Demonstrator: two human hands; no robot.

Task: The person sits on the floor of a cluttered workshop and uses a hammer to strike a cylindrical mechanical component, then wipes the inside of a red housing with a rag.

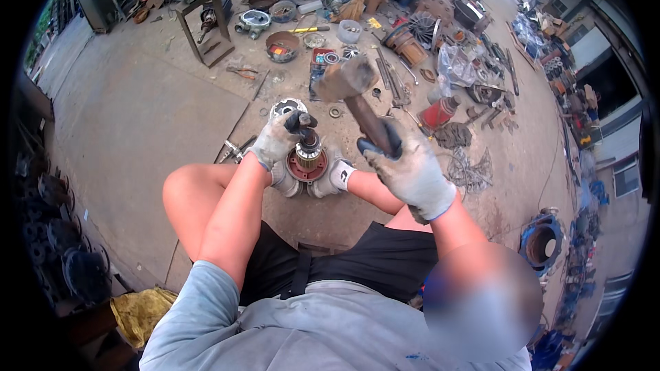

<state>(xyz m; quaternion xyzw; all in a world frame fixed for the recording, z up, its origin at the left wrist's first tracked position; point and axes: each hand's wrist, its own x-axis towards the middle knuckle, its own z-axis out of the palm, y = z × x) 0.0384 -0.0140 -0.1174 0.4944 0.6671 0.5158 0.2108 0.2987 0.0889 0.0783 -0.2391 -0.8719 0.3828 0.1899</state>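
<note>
Step judged as striking: right hand (414, 173) grips raised hammer (348, 78), left hand (276, 140) closed around dark piece (304, 120) above motor part (309, 162); next move calls for square aim.

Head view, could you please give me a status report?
Right hand grips hammer, clear of upright metal part. Left hand at the part's top. Loose parts beyond, seemingly not obstructing.

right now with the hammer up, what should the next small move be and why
Probably line up the hammer clear of the left hand: the right hand holds it raised, while the left hand is close to the top of the upright part.
</note>
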